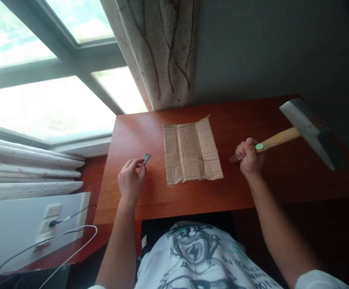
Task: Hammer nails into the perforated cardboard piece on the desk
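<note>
My left hand (pixel 131 177) is closed in a pinch around a small fanned bundle of nails (pixel 146 157), held over the left part of the table. Wrapped around the wooden handle of a large hammer (pixel 282 139) is my right hand (pixel 250 159). The hammer's heavy metal head points away to the right, above the table, and a small round green sticker shows on the handle. Between my hands a creased, flattened piece of cardboard (pixel 212 154) lies on the table. Its middle panel carries rows of small dark dots or holes; I cannot tell which.
The reddish wooden table (pixel 150 200) stands against a grey wall. A window (pixel 41 104) and a patterned curtain (pixel 174 48) are beyond its left side. Cables (pixel 84 227) run from a wall socket (pixel 48 225) at lower left. My body is close to the near edge.
</note>
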### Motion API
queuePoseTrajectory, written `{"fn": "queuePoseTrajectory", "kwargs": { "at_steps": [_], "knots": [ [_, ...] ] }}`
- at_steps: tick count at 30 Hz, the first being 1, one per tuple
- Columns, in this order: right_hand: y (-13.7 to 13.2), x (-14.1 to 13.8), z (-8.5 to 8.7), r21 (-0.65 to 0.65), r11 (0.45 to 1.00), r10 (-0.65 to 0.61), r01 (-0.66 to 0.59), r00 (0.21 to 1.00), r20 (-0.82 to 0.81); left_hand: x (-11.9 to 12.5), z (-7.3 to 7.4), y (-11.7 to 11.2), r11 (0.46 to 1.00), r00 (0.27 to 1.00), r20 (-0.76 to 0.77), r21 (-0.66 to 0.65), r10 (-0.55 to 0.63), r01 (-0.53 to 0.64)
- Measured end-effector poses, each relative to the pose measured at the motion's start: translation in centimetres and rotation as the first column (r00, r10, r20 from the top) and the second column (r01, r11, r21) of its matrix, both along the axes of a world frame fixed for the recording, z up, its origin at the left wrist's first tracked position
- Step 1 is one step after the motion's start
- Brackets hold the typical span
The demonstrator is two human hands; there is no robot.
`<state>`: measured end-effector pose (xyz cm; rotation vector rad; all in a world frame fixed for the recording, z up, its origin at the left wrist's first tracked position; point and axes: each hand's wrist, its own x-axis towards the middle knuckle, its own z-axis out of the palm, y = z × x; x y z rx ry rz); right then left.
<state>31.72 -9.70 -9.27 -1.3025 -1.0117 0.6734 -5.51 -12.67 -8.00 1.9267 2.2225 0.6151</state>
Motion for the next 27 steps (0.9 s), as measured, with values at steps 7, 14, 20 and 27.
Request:
{"fn": "queuePoseTrajectory", "kwargs": {
  "at_steps": [7,14,20,27],
  "knots": [
    [-0.3,0.2,0.3,0.014,0.997,0.075,-0.074,0.997,-0.015,0.2,-0.7,1.3,0.992,0.987,-0.16,-0.123,0.003,-0.023],
    [-0.6,-0.4,0.0,-0.02,0.999,0.036,-0.036,0.999,-0.022,0.9,-0.9,2.2,0.982,0.984,-0.175,-0.178,0.033,-0.064],
    [-0.8,-0.7,0.0,-0.049,0.999,0.015,-0.013,1.0,0.024,1.4,-0.6,2.3,0.98,0.982,-0.181,-0.183,0.043,-0.077],
    [-0.9,-0.6,0.2,-0.038,0.999,0.012,-0.011,1.0,0.024,1.3,-1.1,2.3,0.983,0.973,-0.229,-0.174,0.019,-0.06]
  ]
}}
